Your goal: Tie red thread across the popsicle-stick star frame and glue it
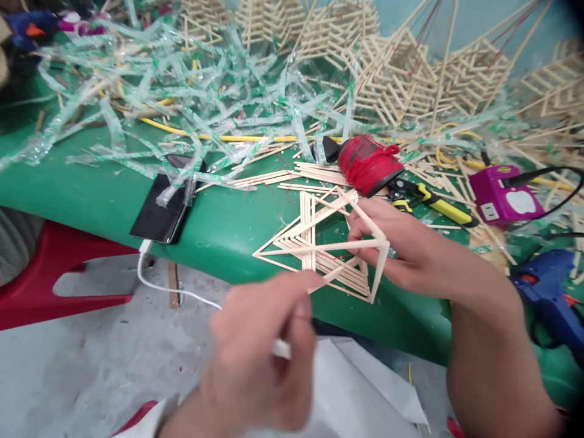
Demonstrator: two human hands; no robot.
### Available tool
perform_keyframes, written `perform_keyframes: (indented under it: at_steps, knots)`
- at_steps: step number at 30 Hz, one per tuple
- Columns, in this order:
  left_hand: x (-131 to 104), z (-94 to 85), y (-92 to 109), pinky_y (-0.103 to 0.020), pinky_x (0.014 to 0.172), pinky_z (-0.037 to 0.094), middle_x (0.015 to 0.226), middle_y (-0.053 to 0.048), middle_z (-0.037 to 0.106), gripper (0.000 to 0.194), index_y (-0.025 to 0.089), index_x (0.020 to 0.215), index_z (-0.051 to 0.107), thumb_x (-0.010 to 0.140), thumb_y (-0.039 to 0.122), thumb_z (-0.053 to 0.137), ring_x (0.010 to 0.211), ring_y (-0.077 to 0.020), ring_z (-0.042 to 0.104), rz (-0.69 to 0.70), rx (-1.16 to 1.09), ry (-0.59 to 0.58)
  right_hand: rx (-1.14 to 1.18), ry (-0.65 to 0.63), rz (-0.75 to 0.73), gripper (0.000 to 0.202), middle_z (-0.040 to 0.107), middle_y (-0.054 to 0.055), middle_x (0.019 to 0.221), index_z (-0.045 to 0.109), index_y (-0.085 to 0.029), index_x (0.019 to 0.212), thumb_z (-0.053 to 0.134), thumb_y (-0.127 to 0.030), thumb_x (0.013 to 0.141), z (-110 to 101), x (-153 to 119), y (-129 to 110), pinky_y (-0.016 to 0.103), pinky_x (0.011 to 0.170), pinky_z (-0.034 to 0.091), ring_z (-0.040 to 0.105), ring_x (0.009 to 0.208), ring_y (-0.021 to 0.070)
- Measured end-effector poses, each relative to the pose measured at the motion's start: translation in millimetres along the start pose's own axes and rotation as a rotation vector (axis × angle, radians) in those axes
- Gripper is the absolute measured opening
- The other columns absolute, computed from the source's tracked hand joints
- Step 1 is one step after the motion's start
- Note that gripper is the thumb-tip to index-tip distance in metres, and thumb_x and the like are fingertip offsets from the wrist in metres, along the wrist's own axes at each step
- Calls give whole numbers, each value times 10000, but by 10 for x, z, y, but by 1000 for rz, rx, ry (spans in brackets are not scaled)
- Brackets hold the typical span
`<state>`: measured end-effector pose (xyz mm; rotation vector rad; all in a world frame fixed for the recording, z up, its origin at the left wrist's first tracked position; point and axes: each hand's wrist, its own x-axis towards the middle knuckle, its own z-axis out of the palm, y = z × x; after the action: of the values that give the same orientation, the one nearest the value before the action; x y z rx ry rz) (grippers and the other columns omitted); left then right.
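Over the table's front edge is a star-like frame [314,248] built of thin pale wooden sticks. My right hand [396,243] is closed around its right side, with fingertips partly hidden behind the sticks. In front of the frame my left hand [269,347], slightly blurred, is closed in a pinch. A single wooden stick [340,272] runs from its fingertips up towards the frame's right part. Just behind the frame lie a spool of red thread [368,161] and yellow-and-black pliers [438,204], and loose sticks [319,173].
Clear-green tape strips [219,91] heap across the green table [91,191]. Several finished stick structures [392,79] stand behind. A black phone [159,210] with a white cable lies left. To the right are a purple power socket [506,198] and a blue glue gun [554,298]. A red stool [59,274] stands below.
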<state>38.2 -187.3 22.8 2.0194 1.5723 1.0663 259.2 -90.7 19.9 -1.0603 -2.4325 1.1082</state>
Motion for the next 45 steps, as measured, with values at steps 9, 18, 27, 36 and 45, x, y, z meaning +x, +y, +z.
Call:
perform_keyframes:
  at_steps: [9,18,27,36,45]
  knots:
    - [205,486,187,-315,407,247,582,28,652,141,157,1024,670,892,121,634,377,-151,490,8,366,-179,90,23,-25,267,464,36,907,467,-207,813,416,-319,1049,23,3,14,351,769,384,470,890,189]
    - [249,518,122,-274,444,310,689,0,743,118,190,894,677,950,136,588,464,-122,581,55,284,-117,208,53,-23,284,535,50,927,525,-218,825,422,-343,1059,21,-68,50,366,815,433,510,908,192]
    - [250,251,158,-222,475,362,651,44,697,281,193,712,642,981,170,566,475,-56,503,-42,96,-47,316,206,19,254,569,40,857,575,-217,827,486,-318,1043,6,-138,105,334,718,415,525,803,174]
    - [258,259,202,-235,466,357,579,57,643,309,195,686,604,990,176,551,444,-54,475,-24,130,-28,333,256,5,202,568,24,855,571,-228,850,503,-278,1034,64,-213,111,336,732,421,542,799,169]
    - [130,128,162,-253,533,511,798,51,743,114,281,961,652,959,169,630,601,-90,649,27,149,-7,313,350,-35,122,583,33,846,590,-259,896,539,-219,999,112,-270,46,373,718,450,554,787,198]
